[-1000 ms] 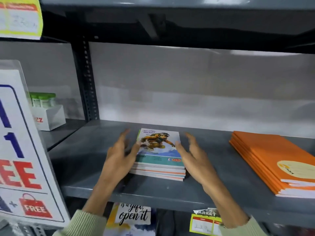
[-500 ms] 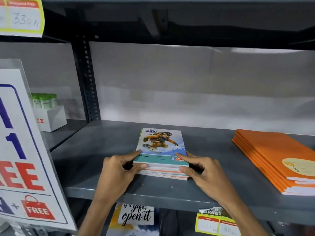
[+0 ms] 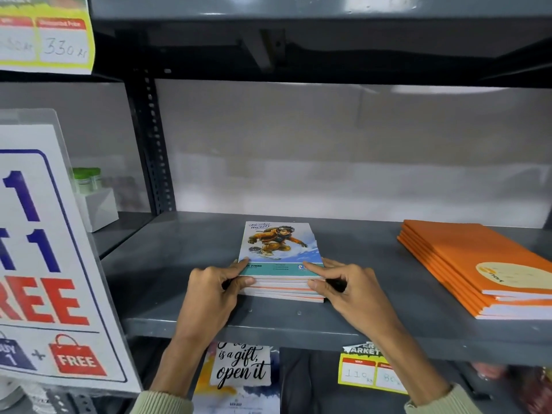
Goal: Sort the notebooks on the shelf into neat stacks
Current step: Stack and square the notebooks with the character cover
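A small stack of notebooks (image 3: 279,249), topped by a cover with a snowboarding figure, lies in the middle of the grey metal shelf (image 3: 185,258). My left hand (image 3: 213,289) clasps the stack's near left corner, thumb on top and fingers against the side. My right hand (image 3: 348,286) clasps the near right corner the same way. A second stack of orange notebooks (image 3: 466,258) lies at the shelf's right end, apart from both hands.
A big "1+1 FREE" sign (image 3: 50,258) stands at the left front. Behind it a white box with green-capped bottles (image 3: 92,198) sits on the neighbouring shelf. Price tags (image 3: 370,372) hang from the shelf's front edge; a printed card (image 3: 242,372) shows below.
Both hands came in from open beside the stack to gripping its near corners. The stack now sits squarer, its edges more aligned than before.
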`<action>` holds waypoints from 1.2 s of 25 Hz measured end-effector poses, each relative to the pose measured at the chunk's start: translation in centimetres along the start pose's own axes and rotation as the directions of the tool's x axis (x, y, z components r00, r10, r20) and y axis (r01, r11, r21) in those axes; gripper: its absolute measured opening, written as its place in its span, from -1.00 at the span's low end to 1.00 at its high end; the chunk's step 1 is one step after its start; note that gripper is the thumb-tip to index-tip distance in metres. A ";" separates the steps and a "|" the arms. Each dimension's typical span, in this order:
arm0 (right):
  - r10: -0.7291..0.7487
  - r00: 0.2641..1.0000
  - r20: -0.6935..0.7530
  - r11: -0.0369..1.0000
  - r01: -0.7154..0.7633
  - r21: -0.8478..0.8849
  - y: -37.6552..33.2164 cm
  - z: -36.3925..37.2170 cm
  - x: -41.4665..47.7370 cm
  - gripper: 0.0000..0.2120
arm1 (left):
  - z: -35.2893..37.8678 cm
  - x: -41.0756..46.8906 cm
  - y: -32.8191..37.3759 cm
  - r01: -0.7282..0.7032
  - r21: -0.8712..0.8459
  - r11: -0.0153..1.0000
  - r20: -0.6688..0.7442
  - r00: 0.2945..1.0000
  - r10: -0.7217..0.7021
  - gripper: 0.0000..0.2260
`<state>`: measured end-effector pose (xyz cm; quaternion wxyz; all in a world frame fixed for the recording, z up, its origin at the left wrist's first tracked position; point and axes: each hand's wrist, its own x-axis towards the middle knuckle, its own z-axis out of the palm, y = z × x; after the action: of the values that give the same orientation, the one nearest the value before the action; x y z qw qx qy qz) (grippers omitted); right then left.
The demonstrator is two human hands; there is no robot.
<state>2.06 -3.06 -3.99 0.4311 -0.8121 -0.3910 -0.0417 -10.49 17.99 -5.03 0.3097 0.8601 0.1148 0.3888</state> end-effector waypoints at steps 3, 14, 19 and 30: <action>0.006 1.000 -0.021 1.000 -0.006 0.005 -0.1 0.0 -0.1 -0.66 | 0.0 0.1 -0.2 0.004 -0.007 1.000 0.017 1.000 -0.004 -0.68; -0.003 0.999 -0.051 0.998 0.006 0.059 -0.4 -0.2 -0.6 -0.68 | -0.3 0.5 -0.2 0.040 -0.028 0.999 0.060 0.997 -0.039 -0.60; 0.027 0.998 -0.059 1.000 -0.026 0.010 -0.2 -0.2 -0.6 -0.59 | -0.2 0.5 -0.4 0.055 -0.016 0.998 0.032 0.998 -0.054 -0.54; 0.025 0.999 -0.043 0.997 -0.021 0.076 -0.1 -0.1 -0.7 -0.63 | 0.3 0.3 -0.5 0.033 -0.032 0.999 0.010 0.999 -0.033 -0.55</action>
<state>1.57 -3.47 -4.17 0.4706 -0.7985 -0.3734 -0.0398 -10.02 18.42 -5.33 0.3304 0.8549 0.1214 0.3812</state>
